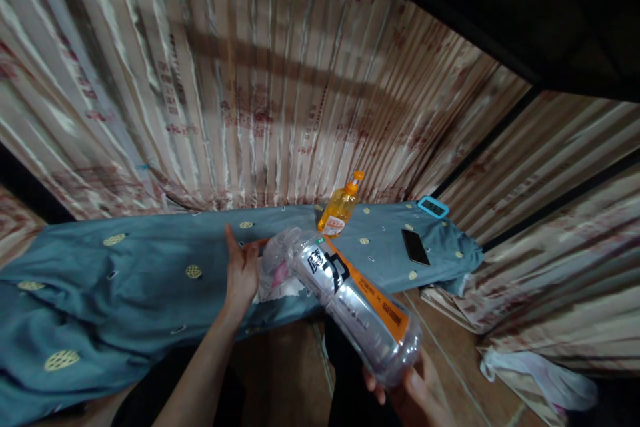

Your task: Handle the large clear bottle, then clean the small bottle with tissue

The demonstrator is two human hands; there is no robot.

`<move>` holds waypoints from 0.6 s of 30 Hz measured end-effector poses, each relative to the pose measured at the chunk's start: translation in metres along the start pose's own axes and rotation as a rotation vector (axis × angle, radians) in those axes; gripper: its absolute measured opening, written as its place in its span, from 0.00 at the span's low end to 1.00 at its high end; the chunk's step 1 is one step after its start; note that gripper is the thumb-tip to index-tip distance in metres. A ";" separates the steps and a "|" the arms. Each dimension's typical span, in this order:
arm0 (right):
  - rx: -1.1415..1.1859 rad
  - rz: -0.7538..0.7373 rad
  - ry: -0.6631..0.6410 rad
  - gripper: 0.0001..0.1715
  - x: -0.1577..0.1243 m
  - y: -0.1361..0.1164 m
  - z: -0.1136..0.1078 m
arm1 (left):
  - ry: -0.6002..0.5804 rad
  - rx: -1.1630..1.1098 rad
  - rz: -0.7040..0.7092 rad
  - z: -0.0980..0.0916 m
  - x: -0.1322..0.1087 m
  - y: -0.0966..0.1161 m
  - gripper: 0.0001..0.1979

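My right hand (417, 392) grips the base of a large empty clear plastic bottle (353, 303) with an orange and black label, held tilted with its top pointing up and left. My left hand (241, 268) rests against a crumpled clear plastic bag (277, 265) with something pink inside, right at the bottle's top end; its thumb sticks up and its fingers curl on the bag. Both are above the edge of a blue-grey bedsheet (150, 273) with yellow patterned dots.
An orange pump bottle (340, 208) lies on the sheet behind the bag. A black phone (415, 246) and a light-blue framed object (433, 207) lie at the sheet's right end. Striped curtains hang all around. A white plastic bag (540, 377) lies on the floor at right.
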State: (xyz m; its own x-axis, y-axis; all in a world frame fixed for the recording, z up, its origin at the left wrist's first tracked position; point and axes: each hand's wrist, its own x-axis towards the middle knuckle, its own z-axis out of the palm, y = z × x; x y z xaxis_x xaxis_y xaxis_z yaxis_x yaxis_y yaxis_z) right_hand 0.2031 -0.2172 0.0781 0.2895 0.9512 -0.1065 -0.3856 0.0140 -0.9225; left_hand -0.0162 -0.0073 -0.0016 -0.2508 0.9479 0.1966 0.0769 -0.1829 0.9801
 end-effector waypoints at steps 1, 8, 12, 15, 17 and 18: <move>-0.004 -0.004 0.000 0.35 0.001 0.001 -0.001 | -0.003 -0.005 0.003 0.000 0.000 0.000 0.50; -0.028 -0.007 0.010 0.32 0.001 0.003 -0.003 | -0.007 -0.011 0.019 -0.001 0.000 -0.002 0.49; -0.014 -0.004 0.021 0.33 0.001 0.003 -0.002 | 0.001 0.011 0.019 -0.001 0.000 0.000 0.49; -0.029 0.006 0.021 0.34 0.001 0.001 -0.001 | -0.004 0.027 0.025 -0.001 0.000 0.002 0.50; -0.038 0.011 0.023 0.35 0.000 0.000 -0.001 | -0.012 0.032 0.034 -0.001 0.000 0.003 0.50; -0.042 0.012 0.024 0.35 0.000 -0.001 -0.001 | -0.016 0.034 0.038 0.000 0.000 0.004 0.50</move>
State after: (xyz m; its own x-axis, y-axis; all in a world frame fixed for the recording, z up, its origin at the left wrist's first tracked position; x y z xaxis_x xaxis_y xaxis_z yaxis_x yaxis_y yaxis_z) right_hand 0.2044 -0.2176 0.0788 0.3064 0.9436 -0.1257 -0.3520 -0.0104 -0.9359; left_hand -0.0163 -0.0079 0.0021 -0.2312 0.9447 0.2327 0.1184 -0.2101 0.9705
